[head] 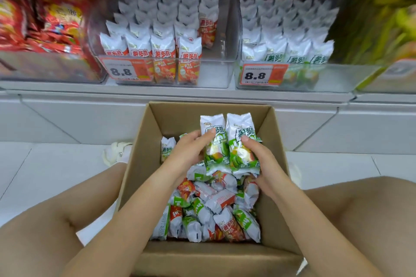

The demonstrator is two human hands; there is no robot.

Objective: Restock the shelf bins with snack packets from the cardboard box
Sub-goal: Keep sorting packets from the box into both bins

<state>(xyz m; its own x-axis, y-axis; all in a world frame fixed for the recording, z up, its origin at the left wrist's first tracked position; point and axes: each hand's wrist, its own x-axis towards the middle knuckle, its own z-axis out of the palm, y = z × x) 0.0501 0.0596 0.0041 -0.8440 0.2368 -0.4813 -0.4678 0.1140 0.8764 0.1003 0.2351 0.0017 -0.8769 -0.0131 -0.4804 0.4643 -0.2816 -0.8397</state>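
An open cardboard box (144, 153) stands on the floor between my knees, holding several loose green and red snack packets (216, 213). Above the heap, two green packets are held upright side by side. My left hand (191, 150) grips the left green packet (215, 144). My right hand (258, 159) grips the right green packet (242, 141). On the shelf above, a clear bin of red packets (162, 51) has a gap at its front right. Beside it to the right, a clear bin of green packets (286, 49) looks nearly full.
Orange 8.8 price tags (125, 71) hang on both bin fronts. A bin of red bags (45, 29) stands at the far left and one of green bags (382, 29) at the far right. A white cloth-like item (117, 153) lies left of the box.
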